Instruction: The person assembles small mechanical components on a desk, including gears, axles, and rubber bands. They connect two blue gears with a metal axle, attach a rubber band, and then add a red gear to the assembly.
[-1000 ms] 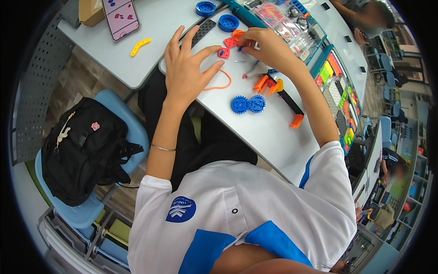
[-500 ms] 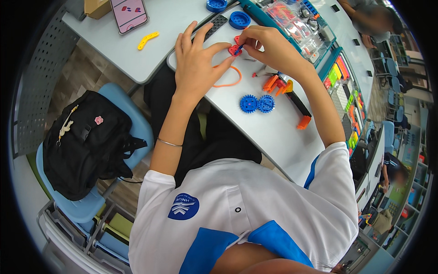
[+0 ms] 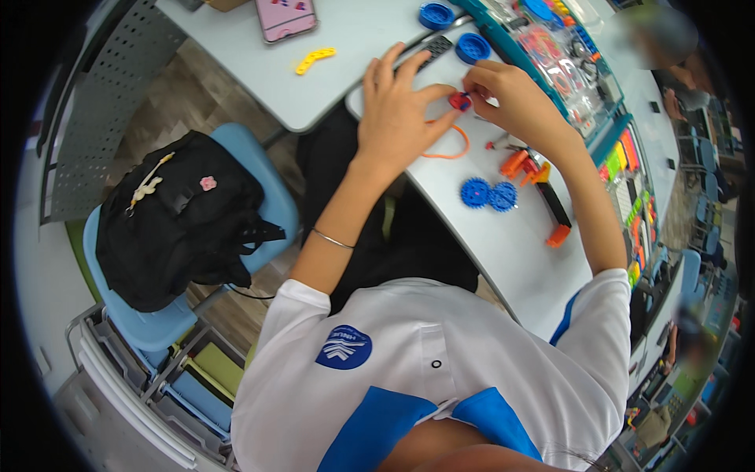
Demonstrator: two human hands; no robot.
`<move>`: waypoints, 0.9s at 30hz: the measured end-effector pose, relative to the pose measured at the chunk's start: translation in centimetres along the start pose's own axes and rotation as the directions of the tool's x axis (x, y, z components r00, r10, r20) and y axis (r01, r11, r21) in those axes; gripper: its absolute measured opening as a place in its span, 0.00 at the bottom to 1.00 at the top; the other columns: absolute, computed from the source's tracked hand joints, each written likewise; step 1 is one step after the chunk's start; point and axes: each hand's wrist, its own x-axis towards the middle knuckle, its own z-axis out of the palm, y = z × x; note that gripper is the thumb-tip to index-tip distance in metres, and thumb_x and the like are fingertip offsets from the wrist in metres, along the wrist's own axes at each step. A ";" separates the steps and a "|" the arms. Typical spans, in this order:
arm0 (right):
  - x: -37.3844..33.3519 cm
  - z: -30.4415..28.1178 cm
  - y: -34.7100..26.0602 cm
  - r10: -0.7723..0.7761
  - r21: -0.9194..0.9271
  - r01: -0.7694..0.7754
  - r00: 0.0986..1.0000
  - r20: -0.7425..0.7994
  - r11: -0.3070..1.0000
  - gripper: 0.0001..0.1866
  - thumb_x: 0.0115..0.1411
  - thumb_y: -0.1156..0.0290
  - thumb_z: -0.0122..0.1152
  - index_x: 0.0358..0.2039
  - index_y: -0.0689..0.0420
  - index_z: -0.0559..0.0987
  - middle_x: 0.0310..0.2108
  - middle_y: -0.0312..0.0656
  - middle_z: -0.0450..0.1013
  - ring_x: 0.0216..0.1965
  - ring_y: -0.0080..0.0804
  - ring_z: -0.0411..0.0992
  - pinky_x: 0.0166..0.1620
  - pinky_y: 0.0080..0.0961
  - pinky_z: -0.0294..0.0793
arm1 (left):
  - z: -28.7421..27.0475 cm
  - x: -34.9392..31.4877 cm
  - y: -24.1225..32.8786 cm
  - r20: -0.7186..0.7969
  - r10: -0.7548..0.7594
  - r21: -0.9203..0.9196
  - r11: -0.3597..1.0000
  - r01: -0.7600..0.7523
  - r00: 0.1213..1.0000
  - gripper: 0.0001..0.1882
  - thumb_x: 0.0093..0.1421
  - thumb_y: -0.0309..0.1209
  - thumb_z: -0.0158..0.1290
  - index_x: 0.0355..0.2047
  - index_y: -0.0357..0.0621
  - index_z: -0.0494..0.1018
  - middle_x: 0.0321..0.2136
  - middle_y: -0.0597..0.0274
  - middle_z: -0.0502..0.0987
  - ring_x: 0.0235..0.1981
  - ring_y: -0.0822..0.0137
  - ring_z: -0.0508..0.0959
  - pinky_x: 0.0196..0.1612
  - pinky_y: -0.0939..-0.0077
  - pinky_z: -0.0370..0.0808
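A small red building piece (image 3: pixel 455 101) is pinched between the thumb and index finger of my left hand (image 3: pixel 393 126), its other fingers spread above the table. Close by, the fingertips of my right hand (image 3: pixel 515 98) are closed at the piece's right side, on a small blue pin (image 3: pixel 466 105) partly hidden by them. An orange rubber band (image 3: pixel 465 143) lies just below the hands. Nearer to me are two blue gears side by side, a left gear (image 3: pixel 475 193) and a right gear (image 3: pixel 503 197). Beside them rests an orange and black assembly (image 3: pixel 555 206).
Two blue round wheels, one farther (image 3: pixel 436 16) and one nearer (image 3: pixel 473 48), flank a dark perforated beam (image 3: pixel 437 49). Teal-edged parts trays (image 3: pixel 578 118) line the right. On the left table lie a yellow bent beam (image 3: pixel 315 60) and a phone (image 3: pixel 289 30). A black backpack (image 3: pixel 173 236) occupies a chair.
The whole view has shifted, so things sit farther right in the picture. The red piece has turned in my fingers, and a second red piece seen beside it before no longer shows separately.
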 end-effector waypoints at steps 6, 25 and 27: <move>0.4 -0.3 -0.5 0.010 -0.003 -0.010 0.998 0.061 1.000 0.06 0.53 0.79 0.61 0.33 0.62 0.78 0.33 0.45 0.73 0.35 0.45 0.76 0.40 0.35 0.75 | -0.7 0.9 1.0 0.045 -0.004 -0.073 0.997 0.007 0.999 0.15 0.49 0.41 0.68 0.35 0.49 0.84 0.56 0.56 0.72 0.65 0.50 0.60 0.70 0.46 0.48; 0.2 1.3 -0.3 0.027 -0.127 -0.028 1.000 -0.012 0.991 0.04 0.55 0.77 0.61 0.31 0.63 0.79 0.34 0.47 0.75 0.38 0.46 0.75 0.42 0.38 0.75 | -0.1 0.8 0.4 -0.152 -0.051 -0.141 0.990 0.029 0.987 0.11 0.47 0.27 0.63 0.34 0.45 0.79 0.55 0.56 0.72 0.65 0.47 0.60 0.65 0.51 0.61; 0.2 1.3 -0.2 0.085 -0.101 -0.088 0.996 -0.035 0.991 0.05 0.55 0.74 0.62 0.31 0.63 0.79 0.32 0.48 0.75 0.37 0.47 0.76 0.41 0.38 0.75 | -1.6 1.3 -0.6 -0.259 -0.022 -0.081 0.997 0.001 0.966 0.12 0.48 0.26 0.62 0.35 0.47 0.79 0.55 0.56 0.72 0.66 0.48 0.59 0.65 0.52 0.61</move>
